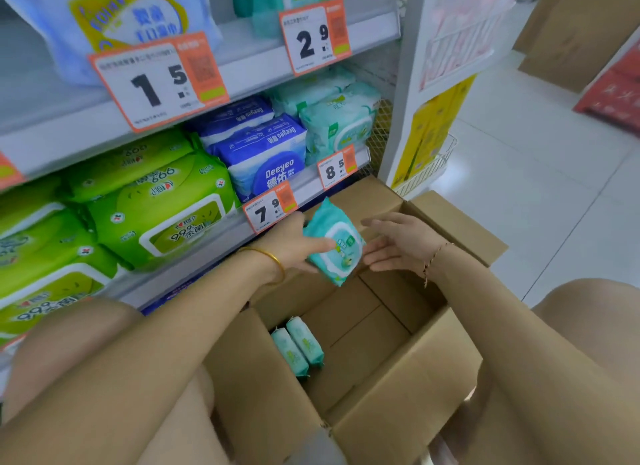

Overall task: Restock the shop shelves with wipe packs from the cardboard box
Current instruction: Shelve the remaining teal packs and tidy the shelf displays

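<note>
Two teal wipe packs (298, 350) stand in the open cardboard box (398, 412). Above it, the left hand (294, 246) has its fingers wrapped around a teal wipe pack (336, 246) with a white lid. The right hand (398, 243) is loose, just beside it. Behind, the shelf holds blue "Deeyeo" packs (263, 153) and tags (268, 212) reading 7.9 and 8.5.

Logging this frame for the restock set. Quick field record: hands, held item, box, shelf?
left hand: grips a teal wipe pack above the box
right hand: open, beside the pack; contact unclear
box: open, two teal packs at its bottom
shelf: matching teal packs at right end, blue packs and green packs further left
</note>
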`<state>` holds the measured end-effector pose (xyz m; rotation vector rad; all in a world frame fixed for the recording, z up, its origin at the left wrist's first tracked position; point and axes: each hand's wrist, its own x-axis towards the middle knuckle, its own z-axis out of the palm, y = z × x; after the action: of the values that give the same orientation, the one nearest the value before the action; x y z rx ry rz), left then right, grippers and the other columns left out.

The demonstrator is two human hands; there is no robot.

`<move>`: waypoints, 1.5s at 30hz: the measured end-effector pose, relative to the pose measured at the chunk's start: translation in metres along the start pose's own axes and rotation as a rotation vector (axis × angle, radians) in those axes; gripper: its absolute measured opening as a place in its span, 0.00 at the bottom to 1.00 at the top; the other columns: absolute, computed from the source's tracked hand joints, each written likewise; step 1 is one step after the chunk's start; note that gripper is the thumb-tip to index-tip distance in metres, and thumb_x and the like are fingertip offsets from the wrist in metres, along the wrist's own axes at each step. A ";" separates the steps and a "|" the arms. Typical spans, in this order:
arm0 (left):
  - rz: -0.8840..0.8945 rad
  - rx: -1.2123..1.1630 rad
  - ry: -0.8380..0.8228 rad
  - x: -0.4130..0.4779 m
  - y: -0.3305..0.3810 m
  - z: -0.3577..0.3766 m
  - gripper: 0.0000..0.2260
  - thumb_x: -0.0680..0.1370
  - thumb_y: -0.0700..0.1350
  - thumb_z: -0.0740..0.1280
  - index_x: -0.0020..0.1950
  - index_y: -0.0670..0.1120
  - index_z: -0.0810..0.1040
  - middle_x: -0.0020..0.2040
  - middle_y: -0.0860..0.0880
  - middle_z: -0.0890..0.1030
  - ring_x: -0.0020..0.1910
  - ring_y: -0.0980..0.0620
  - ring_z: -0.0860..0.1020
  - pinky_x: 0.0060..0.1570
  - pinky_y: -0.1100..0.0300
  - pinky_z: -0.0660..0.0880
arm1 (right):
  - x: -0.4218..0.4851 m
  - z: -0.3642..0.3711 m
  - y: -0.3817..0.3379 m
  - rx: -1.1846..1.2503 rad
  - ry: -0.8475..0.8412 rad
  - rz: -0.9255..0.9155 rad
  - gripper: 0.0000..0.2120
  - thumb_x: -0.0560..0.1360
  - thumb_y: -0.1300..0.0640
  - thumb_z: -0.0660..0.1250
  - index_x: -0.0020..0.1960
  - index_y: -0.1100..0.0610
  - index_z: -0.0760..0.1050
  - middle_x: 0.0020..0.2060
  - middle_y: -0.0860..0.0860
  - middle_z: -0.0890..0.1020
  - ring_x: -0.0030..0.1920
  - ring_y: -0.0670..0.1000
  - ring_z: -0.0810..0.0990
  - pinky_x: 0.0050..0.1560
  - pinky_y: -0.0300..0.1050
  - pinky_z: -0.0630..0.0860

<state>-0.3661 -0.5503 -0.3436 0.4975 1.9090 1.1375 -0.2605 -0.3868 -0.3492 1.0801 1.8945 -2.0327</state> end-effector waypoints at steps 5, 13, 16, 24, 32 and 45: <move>0.003 -0.392 -0.026 -0.010 0.013 -0.015 0.15 0.76 0.38 0.66 0.63 0.42 0.72 0.58 0.43 0.80 0.55 0.46 0.80 0.46 0.49 0.81 | 0.006 0.008 0.003 -0.028 0.038 -0.060 0.20 0.76 0.44 0.64 0.64 0.53 0.70 0.61 0.56 0.77 0.57 0.54 0.78 0.58 0.57 0.77; 0.094 -0.454 0.007 -0.033 0.027 -0.031 0.16 0.76 0.38 0.66 0.64 0.47 0.72 0.57 0.46 0.81 0.53 0.48 0.81 0.52 0.49 0.80 | -0.002 0.015 -0.025 0.117 -0.135 -0.316 0.25 0.73 0.56 0.69 0.67 0.59 0.67 0.57 0.55 0.81 0.53 0.55 0.83 0.51 0.55 0.81; 0.260 -0.237 0.072 -0.049 0.056 -0.050 0.16 0.75 0.38 0.67 0.62 0.47 0.74 0.57 0.47 0.81 0.55 0.49 0.80 0.58 0.50 0.77 | -0.013 0.011 -0.066 0.112 -0.173 -0.471 0.21 0.73 0.62 0.68 0.64 0.60 0.69 0.52 0.52 0.83 0.49 0.50 0.84 0.45 0.46 0.82; 0.610 0.254 0.476 -0.072 0.209 -0.117 0.17 0.71 0.43 0.73 0.58 0.48 0.74 0.44 0.55 0.76 0.35 0.69 0.74 0.38 0.77 0.71 | -0.039 0.010 -0.215 0.166 -0.273 -0.880 0.27 0.63 0.55 0.73 0.60 0.59 0.70 0.46 0.47 0.85 0.47 0.48 0.84 0.45 0.44 0.81; 0.642 0.008 0.741 -0.013 0.263 -0.175 0.20 0.70 0.42 0.74 0.59 0.40 0.74 0.52 0.44 0.79 0.44 0.50 0.77 0.44 0.60 0.76 | -0.004 0.015 -0.287 -0.335 0.353 -1.032 0.21 0.78 0.56 0.63 0.69 0.59 0.66 0.65 0.54 0.74 0.64 0.51 0.73 0.66 0.49 0.69; 0.353 0.267 0.916 0.095 0.286 -0.220 0.20 0.71 0.39 0.71 0.61 0.41 0.71 0.61 0.42 0.76 0.59 0.44 0.75 0.55 0.58 0.71 | 0.044 0.048 -0.294 -0.882 0.546 -0.932 0.23 0.79 0.47 0.57 0.70 0.57 0.65 0.68 0.56 0.69 0.68 0.57 0.64 0.67 0.50 0.62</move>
<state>-0.6231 -0.4547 -0.0895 0.5150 2.8718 1.5022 -0.4777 -0.3617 -0.1427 0.5372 3.5078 -0.7759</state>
